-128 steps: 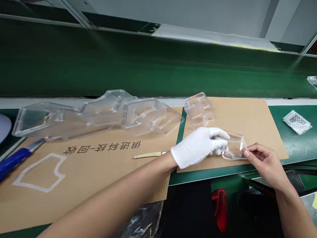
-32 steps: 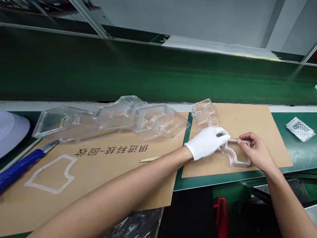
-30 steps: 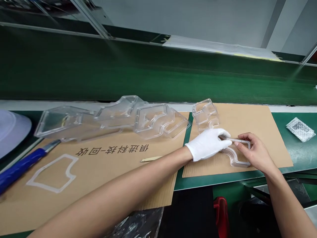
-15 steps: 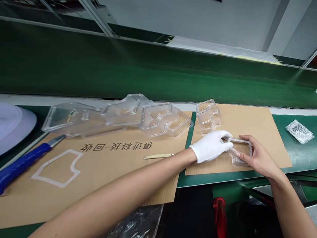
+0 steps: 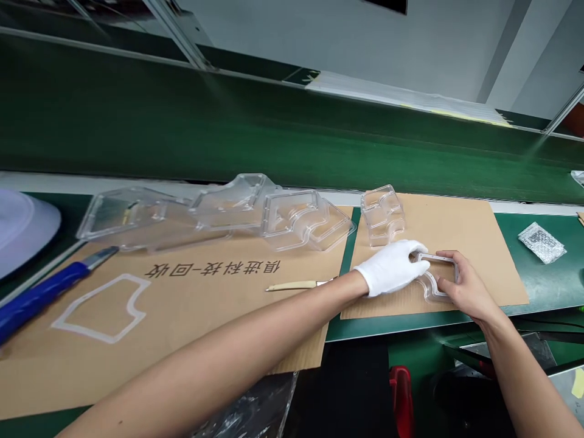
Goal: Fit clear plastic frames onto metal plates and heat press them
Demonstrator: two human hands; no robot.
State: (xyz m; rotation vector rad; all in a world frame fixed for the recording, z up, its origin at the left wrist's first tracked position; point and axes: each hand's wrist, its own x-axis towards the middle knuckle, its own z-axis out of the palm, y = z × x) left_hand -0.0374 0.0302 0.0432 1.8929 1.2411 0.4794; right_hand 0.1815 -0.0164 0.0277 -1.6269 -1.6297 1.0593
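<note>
Two questions: what have you got, and how are you holding it?

I've got a clear plastic frame (image 5: 427,286), a thin shaped ring, between both hands. My white-gloved left hand (image 5: 391,267) is closed at its upper-left corner, with the fingers curled onto the rim. My bare right hand (image 5: 468,289) is curved over the right side, fingers bent down across the rim, so it's partly covered.

Where's the frame sitting?

Low over the right-hand cardboard sheet (image 5: 474,222), near its front edge. I can't tell whether it's touching the cardboard.

What's closest to your hands?

A smaller clear tray (image 5: 382,216) sits on the same sheet, just above my gloved fingers. A bubble-wrap pouch (image 5: 541,242) lies on the green bench top (image 5: 506,231), well off to the right.

And to your left?

A second cardboard sheet (image 5: 182,316) with printed Chinese characters and a white frame outline (image 5: 98,310). A cream-handled knife (image 5: 292,286) lies on it just beside my left forearm, and a blue utility knife (image 5: 45,292) lies toward the far left. Three large clear trays (image 5: 305,220) overlap in a row along its back edge, in front of the green conveyor belt (image 5: 228,128).
</note>
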